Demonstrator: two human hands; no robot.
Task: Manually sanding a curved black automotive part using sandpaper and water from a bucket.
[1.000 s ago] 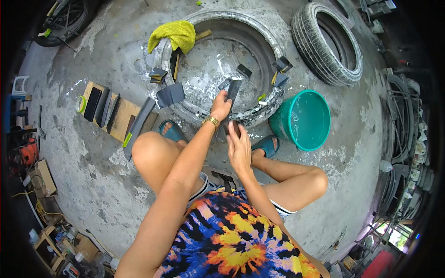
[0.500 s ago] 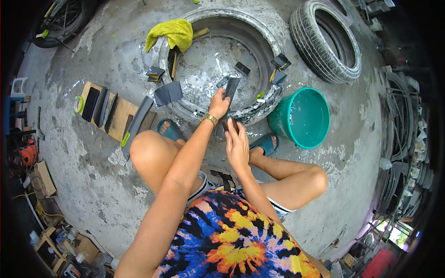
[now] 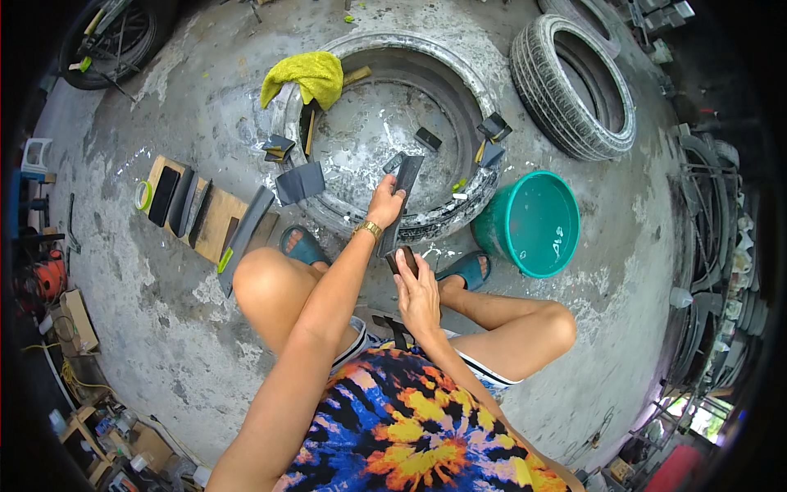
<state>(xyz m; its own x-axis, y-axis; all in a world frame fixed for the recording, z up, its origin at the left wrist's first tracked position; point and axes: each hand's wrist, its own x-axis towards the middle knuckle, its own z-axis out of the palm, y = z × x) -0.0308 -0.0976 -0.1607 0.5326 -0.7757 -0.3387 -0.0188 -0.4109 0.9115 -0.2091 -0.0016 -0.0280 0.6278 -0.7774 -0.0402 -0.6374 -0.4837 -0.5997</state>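
My left hand (image 3: pixel 385 201), with a gold watch at the wrist, grips a long, narrow dark grey strip (image 3: pixel 409 174) that slants up over the near rim of a tire (image 3: pixel 351 51). In my right hand (image 3: pixel 420 295) is a small dark brown block (image 3: pixel 403 261), pressed under the fingers at the near end of the strip. Whether the block touches the strip I cannot tell. Folded dark sheets, perhaps sandpaper (image 3: pixel 301 183), rest on the tire's left rim. Another dark block (image 3: pixel 428 138) lies inside the tire ring.
A green bucket (image 3: pixel 502 215) of water stands right of the tire. Farther right is another tire (image 3: pixel 533 90). To the left, a wooden board (image 3: pixel 215 215) carries several dark curved pieces and a phone (image 3: pixel 164 195). A yellow-green cloth (image 3: pixel 305 76) drapes over the tire's far left rim.
My right hand and the block have slid toward me along the strip, to its near end. The left hand still holds the strip. The whole view has shifted slightly.
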